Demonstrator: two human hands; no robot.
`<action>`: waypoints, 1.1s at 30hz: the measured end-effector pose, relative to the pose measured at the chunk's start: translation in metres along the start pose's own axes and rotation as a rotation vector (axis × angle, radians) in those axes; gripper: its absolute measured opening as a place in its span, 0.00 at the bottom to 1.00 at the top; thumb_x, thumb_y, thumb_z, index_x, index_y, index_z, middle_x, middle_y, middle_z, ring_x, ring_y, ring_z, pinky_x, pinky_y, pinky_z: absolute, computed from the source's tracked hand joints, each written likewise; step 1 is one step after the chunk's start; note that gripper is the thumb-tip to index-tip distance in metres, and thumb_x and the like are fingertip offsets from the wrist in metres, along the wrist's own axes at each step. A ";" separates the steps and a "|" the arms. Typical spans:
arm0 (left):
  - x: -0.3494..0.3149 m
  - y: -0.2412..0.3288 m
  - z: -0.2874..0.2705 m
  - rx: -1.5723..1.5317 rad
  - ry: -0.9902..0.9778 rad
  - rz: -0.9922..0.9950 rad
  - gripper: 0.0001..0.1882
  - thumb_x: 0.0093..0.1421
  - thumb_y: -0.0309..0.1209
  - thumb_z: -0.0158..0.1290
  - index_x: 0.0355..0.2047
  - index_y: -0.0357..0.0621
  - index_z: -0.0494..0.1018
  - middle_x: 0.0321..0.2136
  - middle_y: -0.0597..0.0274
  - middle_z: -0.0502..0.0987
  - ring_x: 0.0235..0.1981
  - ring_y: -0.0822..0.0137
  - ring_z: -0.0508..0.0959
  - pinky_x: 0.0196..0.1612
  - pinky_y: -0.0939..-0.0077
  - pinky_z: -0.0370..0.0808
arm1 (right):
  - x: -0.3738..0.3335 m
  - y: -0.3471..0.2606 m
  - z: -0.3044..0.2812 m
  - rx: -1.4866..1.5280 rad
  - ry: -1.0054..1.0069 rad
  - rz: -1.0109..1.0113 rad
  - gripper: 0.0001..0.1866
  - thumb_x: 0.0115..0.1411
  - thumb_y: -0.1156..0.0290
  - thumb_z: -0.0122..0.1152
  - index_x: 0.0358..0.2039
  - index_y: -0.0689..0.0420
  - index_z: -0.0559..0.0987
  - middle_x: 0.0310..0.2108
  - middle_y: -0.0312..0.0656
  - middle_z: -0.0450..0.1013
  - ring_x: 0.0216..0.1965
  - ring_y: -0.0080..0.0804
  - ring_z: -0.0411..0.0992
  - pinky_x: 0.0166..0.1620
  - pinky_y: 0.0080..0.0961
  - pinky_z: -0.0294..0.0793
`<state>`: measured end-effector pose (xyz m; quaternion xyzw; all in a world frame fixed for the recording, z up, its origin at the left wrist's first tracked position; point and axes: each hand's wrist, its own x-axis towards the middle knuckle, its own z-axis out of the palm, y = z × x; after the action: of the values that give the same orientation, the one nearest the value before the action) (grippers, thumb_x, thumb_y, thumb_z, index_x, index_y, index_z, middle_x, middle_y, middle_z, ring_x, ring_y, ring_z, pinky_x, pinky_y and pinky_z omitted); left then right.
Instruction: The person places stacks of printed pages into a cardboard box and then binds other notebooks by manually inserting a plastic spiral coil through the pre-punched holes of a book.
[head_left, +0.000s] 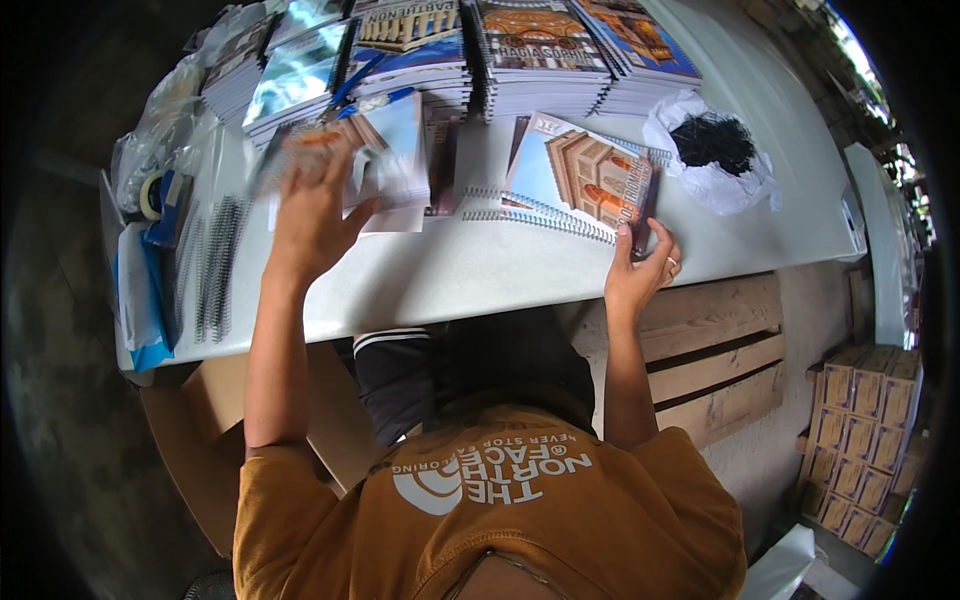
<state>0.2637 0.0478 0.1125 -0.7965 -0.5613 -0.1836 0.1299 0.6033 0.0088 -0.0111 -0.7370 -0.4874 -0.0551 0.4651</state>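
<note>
— So, nearest the worktop (pixel 470 270) edge, what are the hands doing?

— The right hand (pixel 640 275) sits at the worktop's front edge, thumb and fingers pinching the near corner of a spiral-bound notebook (pixel 585 175) with a building on its cover. The notebook lies flat on the worktop, tilted, its wire spine toward the person.

— And the left hand?

— The left hand (pixel 310 215) is farther in, fingers spread, gripping a blurred cover sheet (pixel 385 150) raised just above the worktop. It is too smeared to tell the exact grip.

— What is beside them?

— At the worktop's left end lie loose black wire spirals (pixel 215 265), next to a tape roll (pixel 152 193) and clear plastic bags. Toward the right end rests a white bag of small black pieces (pixel 712 145).

— And at the back?

— Along the worktop's far edge stand stacks of notebooks (pixel 540 60) with picture covers. Beyond its right end, cardboard boxes (pixel 860 420) are piled low down.
</note>
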 end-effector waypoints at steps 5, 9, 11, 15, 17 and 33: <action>-0.003 -0.002 -0.008 -0.051 -0.240 -0.114 0.20 0.50 0.39 0.58 0.44 0.50 0.75 0.34 0.54 0.78 0.35 0.55 0.78 0.39 0.64 0.74 | 0.000 -0.036 0.004 0.306 0.058 -0.217 0.17 0.52 0.72 0.60 0.43 0.57 0.70 0.45 0.45 0.66 0.50 0.42 0.59 0.53 0.38 0.52; 0.017 -0.029 -0.015 -0.239 -0.307 -0.029 0.16 0.49 0.39 0.59 0.38 0.49 0.79 0.27 0.49 0.78 0.25 0.52 0.77 0.34 0.67 0.73 | -0.008 -0.064 0.010 0.467 -0.021 -0.270 0.16 0.52 0.74 0.59 0.42 0.59 0.71 0.43 0.45 0.69 0.48 0.41 0.62 0.54 0.36 0.53; 0.024 -0.032 -0.017 -0.320 -0.362 -0.056 0.17 0.46 0.38 0.62 0.36 0.44 0.79 0.29 0.50 0.78 0.28 0.55 0.78 0.37 0.70 0.73 | -0.013 -0.070 0.014 0.551 -0.074 -0.271 0.15 0.52 0.75 0.58 0.41 0.60 0.71 0.43 0.46 0.69 0.48 0.41 0.63 0.53 0.35 0.55; 0.028 -0.032 -0.019 -0.311 -0.400 -0.067 0.21 0.43 0.36 0.64 0.38 0.42 0.78 0.32 0.51 0.79 0.31 0.57 0.78 0.39 0.71 0.72 | -0.016 -0.076 0.013 0.597 -0.117 -0.278 0.14 0.53 0.77 0.57 0.41 0.62 0.70 0.41 0.46 0.69 0.46 0.40 0.65 0.51 0.33 0.60; 0.027 -0.027 -0.021 -0.268 -0.402 -0.083 0.22 0.42 0.36 0.64 0.40 0.41 0.77 0.33 0.52 0.79 0.32 0.57 0.79 0.39 0.71 0.72 | -0.017 -0.075 0.013 0.610 -0.143 -0.256 0.14 0.54 0.77 0.57 0.41 0.62 0.70 0.41 0.46 0.70 0.45 0.39 0.66 0.50 0.31 0.61; 0.033 -0.038 -0.025 -0.473 -0.410 -0.201 0.18 0.49 0.34 0.60 0.39 0.38 0.76 0.30 0.50 0.79 0.28 0.61 0.79 0.37 0.72 0.74 | -0.026 -0.094 0.012 0.795 -0.268 -0.150 0.12 0.57 0.73 0.56 0.41 0.60 0.72 0.39 0.41 0.72 0.41 0.31 0.68 0.46 0.26 0.63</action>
<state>0.2342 0.0786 0.1496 -0.7655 -0.5936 -0.1565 -0.1931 0.5135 0.0091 0.0276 -0.4633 -0.5791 0.1996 0.6404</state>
